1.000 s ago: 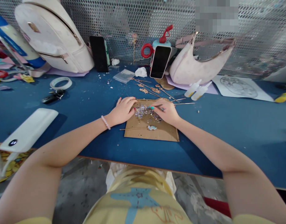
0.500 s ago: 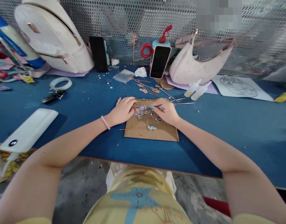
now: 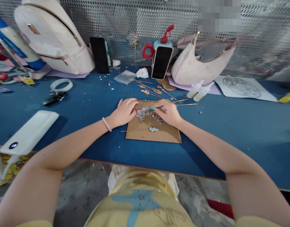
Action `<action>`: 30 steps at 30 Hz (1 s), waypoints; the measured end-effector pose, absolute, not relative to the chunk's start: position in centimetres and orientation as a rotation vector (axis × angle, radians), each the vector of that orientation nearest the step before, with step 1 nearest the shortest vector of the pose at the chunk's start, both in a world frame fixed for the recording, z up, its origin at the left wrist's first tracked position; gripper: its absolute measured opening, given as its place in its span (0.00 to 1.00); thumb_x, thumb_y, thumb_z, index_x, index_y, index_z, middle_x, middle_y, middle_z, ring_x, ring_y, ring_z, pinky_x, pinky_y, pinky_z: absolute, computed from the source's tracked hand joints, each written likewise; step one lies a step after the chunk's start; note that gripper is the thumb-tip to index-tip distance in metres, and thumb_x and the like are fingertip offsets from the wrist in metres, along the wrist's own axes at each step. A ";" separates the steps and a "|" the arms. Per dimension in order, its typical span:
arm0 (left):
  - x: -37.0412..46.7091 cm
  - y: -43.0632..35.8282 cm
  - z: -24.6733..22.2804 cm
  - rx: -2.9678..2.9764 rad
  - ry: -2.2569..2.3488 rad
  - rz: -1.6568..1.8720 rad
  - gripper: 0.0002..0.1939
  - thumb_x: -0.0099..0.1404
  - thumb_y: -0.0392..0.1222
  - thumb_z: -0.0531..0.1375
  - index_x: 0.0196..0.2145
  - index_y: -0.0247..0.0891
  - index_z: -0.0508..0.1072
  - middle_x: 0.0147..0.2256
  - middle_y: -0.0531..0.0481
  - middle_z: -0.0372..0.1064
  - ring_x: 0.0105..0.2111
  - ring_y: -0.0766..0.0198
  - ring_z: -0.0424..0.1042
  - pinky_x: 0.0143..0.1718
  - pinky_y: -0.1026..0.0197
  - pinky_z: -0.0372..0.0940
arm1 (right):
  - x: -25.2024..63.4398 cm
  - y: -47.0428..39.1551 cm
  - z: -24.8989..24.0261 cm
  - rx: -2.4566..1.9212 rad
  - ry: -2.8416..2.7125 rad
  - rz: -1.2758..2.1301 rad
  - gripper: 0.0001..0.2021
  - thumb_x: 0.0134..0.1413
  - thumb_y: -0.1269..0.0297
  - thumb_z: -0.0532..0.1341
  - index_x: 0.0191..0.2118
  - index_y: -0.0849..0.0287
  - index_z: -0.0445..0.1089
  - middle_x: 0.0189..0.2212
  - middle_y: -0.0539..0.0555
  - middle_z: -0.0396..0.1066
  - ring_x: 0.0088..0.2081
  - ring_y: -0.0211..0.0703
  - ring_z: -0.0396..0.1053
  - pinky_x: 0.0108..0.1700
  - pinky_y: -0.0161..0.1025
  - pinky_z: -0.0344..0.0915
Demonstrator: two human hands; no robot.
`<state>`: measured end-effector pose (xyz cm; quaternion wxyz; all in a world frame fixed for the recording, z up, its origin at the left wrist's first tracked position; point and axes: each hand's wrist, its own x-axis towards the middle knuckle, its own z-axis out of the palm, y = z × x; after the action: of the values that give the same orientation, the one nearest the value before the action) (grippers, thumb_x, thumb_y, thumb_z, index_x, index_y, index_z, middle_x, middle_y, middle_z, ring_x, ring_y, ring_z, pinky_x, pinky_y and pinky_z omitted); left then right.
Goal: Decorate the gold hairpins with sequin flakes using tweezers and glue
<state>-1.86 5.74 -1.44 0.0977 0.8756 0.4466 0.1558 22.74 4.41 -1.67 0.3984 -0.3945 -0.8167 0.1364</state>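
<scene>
A piece of brown cardboard (image 3: 145,136) lies on the blue table, with a heap of small glittering rhinestones (image 3: 143,113) spread over its upper half. My left hand (image 3: 126,109) rests with fingers spread on the cardboard's left edge, thumb beside the heap. Over the right part of the heap, my right hand (image 3: 169,113) pinches a thin dark tool that looks like tweezers (image 3: 161,107); its tip is down among the stones. Below the heap lies a hairpin stick (image 3: 135,130), its right end a decoration covered in pale blue stones (image 3: 154,129).
Behind the cardboard lie several metal sticks (image 3: 170,94) and gold filigree pieces (image 3: 156,91). Two glue bottles (image 3: 203,91) are at right. Phones (image 3: 162,63), a backpack (image 3: 55,41) and a handbag (image 3: 204,63) line the mesh wall. A power bank (image 3: 31,130) and tape roll (image 3: 61,85) lie left.
Almost nothing differs. Both hands stay in place over the cardboard, and the view has shifted very slightly.
</scene>
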 end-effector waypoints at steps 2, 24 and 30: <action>-1.9 5.7 -1.4 2.592 1.320 0.460 0.19 0.68 0.39 0.48 0.56 0.40 0.62 0.61 0.42 0.56 0.62 0.52 0.55 0.63 0.34 0.44 | 22.7 4.4 -1.7 -1.004 -2.070 0.351 0.09 0.59 0.64 0.58 0.34 0.56 0.76 0.36 0.53 0.78 0.40 0.43 0.74 0.45 0.44 0.70; -1.9 5.8 -1.5 2.595 1.315 0.456 0.19 0.68 0.39 0.47 0.56 0.39 0.62 0.61 0.42 0.56 0.62 0.51 0.54 0.63 0.33 0.43 | 22.7 4.4 -1.6 -1.018 -2.064 0.381 0.09 0.59 0.64 0.58 0.33 0.54 0.76 0.36 0.52 0.78 0.41 0.44 0.73 0.48 0.47 0.69; -1.9 5.8 -1.5 2.598 1.311 0.450 0.20 0.68 0.39 0.47 0.56 0.39 0.61 0.61 0.41 0.56 0.62 0.51 0.54 0.63 0.34 0.44 | 22.8 4.5 -1.7 -1.008 -2.057 0.371 0.09 0.60 0.64 0.58 0.34 0.54 0.75 0.36 0.52 0.77 0.41 0.44 0.73 0.48 0.47 0.69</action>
<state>-1.93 5.80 -1.50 0.0985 0.8780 0.4431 0.1523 22.76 4.49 -1.71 0.3991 -0.3982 -0.8128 0.1465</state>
